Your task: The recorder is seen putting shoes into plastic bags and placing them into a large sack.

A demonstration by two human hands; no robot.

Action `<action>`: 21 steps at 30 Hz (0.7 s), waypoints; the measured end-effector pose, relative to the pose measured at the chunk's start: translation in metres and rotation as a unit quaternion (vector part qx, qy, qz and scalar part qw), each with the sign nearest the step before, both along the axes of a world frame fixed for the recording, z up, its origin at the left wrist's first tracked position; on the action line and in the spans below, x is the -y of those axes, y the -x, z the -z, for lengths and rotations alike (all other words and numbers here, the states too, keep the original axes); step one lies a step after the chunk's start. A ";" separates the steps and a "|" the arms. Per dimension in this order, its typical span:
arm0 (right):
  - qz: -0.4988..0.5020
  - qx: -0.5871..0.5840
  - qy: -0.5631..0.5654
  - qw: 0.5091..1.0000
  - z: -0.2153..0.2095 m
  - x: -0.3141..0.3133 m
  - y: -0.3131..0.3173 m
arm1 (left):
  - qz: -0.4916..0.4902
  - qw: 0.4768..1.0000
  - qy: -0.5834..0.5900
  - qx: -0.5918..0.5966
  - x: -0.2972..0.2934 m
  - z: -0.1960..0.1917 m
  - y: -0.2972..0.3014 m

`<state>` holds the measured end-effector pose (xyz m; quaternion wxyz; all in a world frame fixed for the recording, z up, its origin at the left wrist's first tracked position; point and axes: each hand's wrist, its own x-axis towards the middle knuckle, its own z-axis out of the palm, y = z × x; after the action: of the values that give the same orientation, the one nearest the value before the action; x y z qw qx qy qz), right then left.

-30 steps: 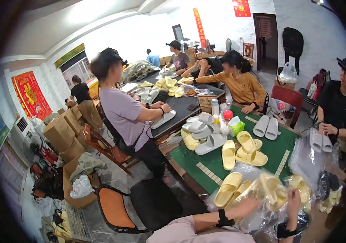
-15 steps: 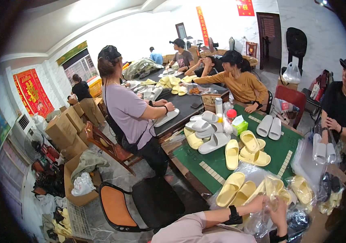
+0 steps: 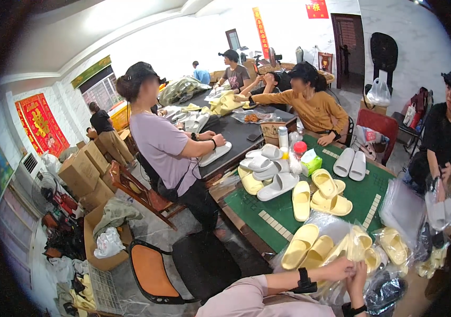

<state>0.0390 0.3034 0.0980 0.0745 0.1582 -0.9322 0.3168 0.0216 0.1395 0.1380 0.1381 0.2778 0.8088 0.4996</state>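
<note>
Bench with green top and brown edge [image 3: 241, 203] — biggest item. Stack of flat clear plastic sleeves [image 3: 402, 203] near its right side. Clear plastic bag [image 3: 351, 252] at the near edge, pale-yellow moulded slipper [image 3: 361, 240] in it, more yellow slippers [image 3: 299, 246] just left. Left hand [image 3: 340, 269] and right hand [image 3: 359, 277] meet at the bag's near end — fingers bunched, almost no gap, pinching plastic; exact fingertip contact hidden. Red-lidded jar [image 3: 300, 148] farther back.
</note>
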 end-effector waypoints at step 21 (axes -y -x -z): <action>0.153 -0.043 0.176 0.971 0.041 -0.040 0.041 | -0.170 0.983 0.068 -0.008 0.041 -0.003 -0.029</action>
<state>-0.0024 0.3434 0.0566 0.1885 0.0113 -0.8709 0.4537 0.0503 0.0989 0.1410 0.0635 0.1304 0.8775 0.4572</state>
